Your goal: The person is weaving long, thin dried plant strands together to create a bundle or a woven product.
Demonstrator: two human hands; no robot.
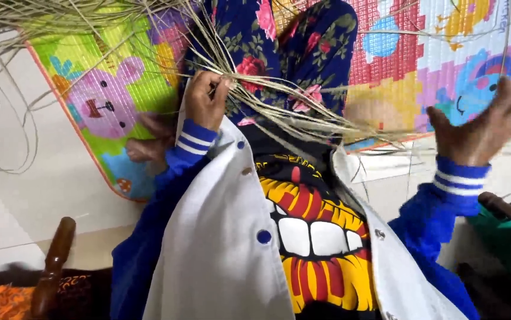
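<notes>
My left hand [205, 99] is closed around a bundle of pale dry grass strands [285, 109] over my lap, which is covered in dark blue floral cloth [279, 41]. The strands fan out to the right and up to the left. My right hand [480, 127] is raised at the right, blurred, pinching a single thin strand [507, 29] that runs upward. Both wrists show blue cuffs with white stripes, and a white and blue jacket [220, 237] hangs open over a shirt with a yellow and red print.
A colourful play mat [107, 89] with cartoon animals lies on the pale floor ahead. Loose strands trail over the floor at the left [6, 106]. Dark wooden chair arms stand at lower left [54, 261] and at the right [504, 210], beside green cloth [510, 237].
</notes>
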